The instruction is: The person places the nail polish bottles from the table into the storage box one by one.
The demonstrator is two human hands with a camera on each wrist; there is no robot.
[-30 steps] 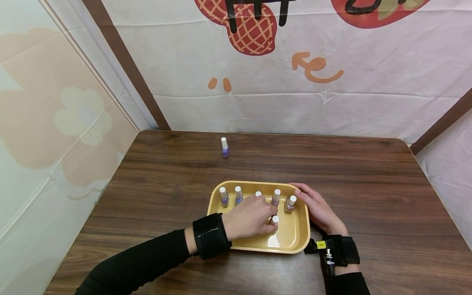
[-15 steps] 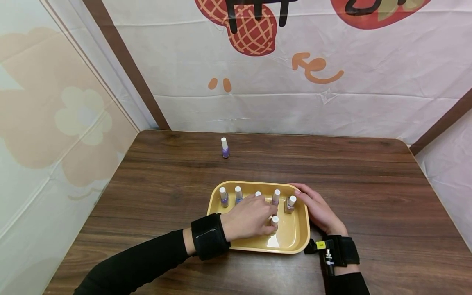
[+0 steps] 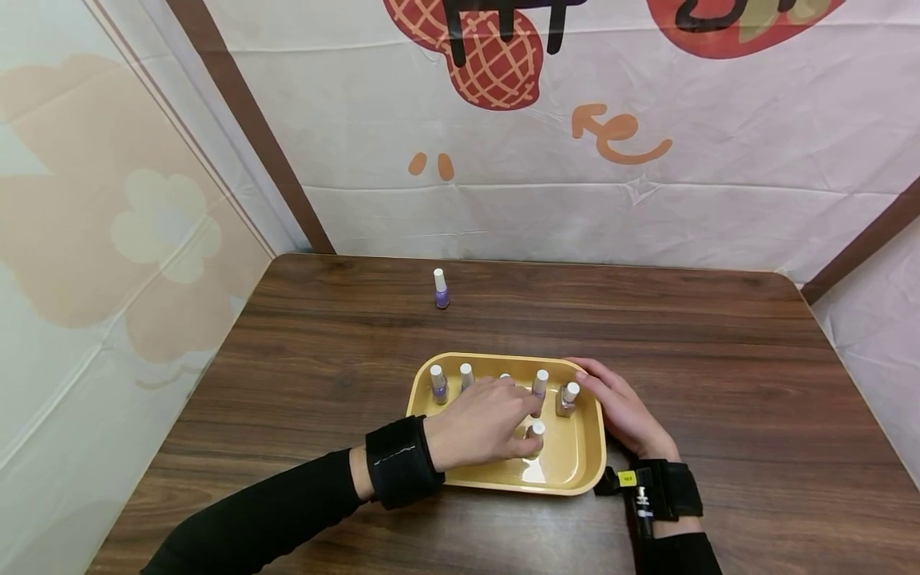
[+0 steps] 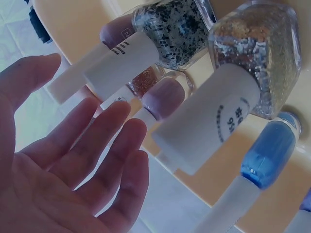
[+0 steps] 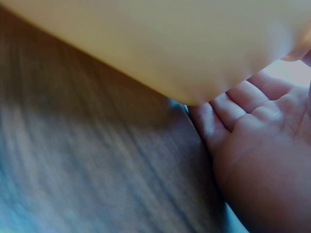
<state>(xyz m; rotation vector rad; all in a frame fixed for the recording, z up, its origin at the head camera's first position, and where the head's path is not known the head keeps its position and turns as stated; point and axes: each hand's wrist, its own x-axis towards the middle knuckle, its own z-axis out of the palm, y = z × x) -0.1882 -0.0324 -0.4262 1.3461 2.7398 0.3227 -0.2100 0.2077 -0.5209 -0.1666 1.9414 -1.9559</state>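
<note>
A yellow tray (image 3: 568,471) holds several nail polish bottles with white caps. My left hand (image 3: 483,422) hovers over its middle, partly hiding a bottle behind. In the left wrist view, its relaxed, spread fingers (image 4: 104,141) hold nothing. Near them stand a black-speckled glitter polish (image 4: 177,34), a gold and silver glitter polish (image 4: 262,53) and mauve ones. A blue polish (image 4: 269,155) sits farther off. In the head view, one front bottle (image 3: 536,436) is beside my left thumb. My right hand (image 3: 627,409) grips the tray's right end, thumb on the rim and fingers along the outer wall.
A purple nail polish (image 3: 442,291) stands upright on the wooden table (image 3: 719,383) behind the tray. Inside the tray, a purple bottle (image 3: 438,386) is at the left end and a squarish one (image 3: 566,401) at the right. A printed curtain (image 3: 517,216) hangs behind the table.
My left hand's fingers have loosened and drawn slightly left and up from the front bottle. My right hand and the tray stay in place.
</note>
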